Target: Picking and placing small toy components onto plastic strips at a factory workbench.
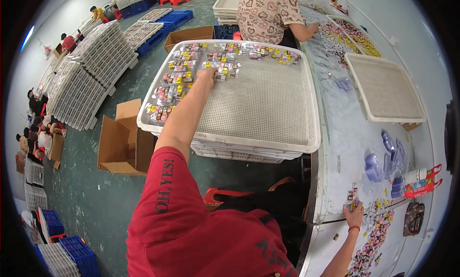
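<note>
My left arm reaches into a large white mesh tray [258,133]. My left hand [207,74] is at a row of small transparent packs [223,70] with yellow, pink, white and brown pieces; its fingers point down and are closed at the row's near end. More such packs [167,94] stand in rows along the tray's left and far sides. On the table at right, my right hand [354,215] has its thumb and fingers at the lower end of a small pack [352,194] of coloured pieces. Loose pink and yellow pieces [376,234] lie beside it.
The tray tops a stack beside the table [335,133]. Transparent plastic shells [373,167], a red bag [424,183] and another white tray [385,87] are on the table. Cardboard boxes [115,145] stand on the floor. A co-worker [268,18] sits beyond the tray.
</note>
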### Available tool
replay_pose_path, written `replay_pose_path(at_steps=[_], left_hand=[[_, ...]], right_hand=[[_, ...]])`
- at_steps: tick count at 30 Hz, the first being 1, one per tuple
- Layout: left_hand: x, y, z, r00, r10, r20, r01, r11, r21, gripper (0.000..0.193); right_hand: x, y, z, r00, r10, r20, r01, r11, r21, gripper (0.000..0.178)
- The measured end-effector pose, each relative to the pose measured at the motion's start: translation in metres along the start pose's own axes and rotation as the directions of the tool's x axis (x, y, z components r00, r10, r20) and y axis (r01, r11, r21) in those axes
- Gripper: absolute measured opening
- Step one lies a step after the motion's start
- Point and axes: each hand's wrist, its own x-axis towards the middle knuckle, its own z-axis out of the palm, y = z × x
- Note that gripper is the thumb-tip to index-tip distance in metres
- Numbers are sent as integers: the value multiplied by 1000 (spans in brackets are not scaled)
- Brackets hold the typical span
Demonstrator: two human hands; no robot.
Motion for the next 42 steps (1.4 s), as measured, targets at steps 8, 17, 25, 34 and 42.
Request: replay_pose_path(at_steps=[8,17,25,34,42], left_hand=[[-8,5,-3,998,-11,58,14,998,-64,15],[52,6,-29,703,502,503,-576,817,-10,38],[-177,-41,93,158,898,410,-984,176,-4,48],[-466,-211,191,-463,495,735,-751,221,-622,34],[-547,-272,307,-768,337,545,-589,-38,-807,21]], right_hand=[[-11,0,-4,1000,19,15,-19,999,34,90],[1,-32,10,944,-145,-295,181,979,97,48],[-32,-35,-5,956,76,-284,-58,996,72,57],[-29,-90,-5,970,44,-241,6,979,204,62],[-75,-87,-21,943,7,-332,61,980,192,62]])
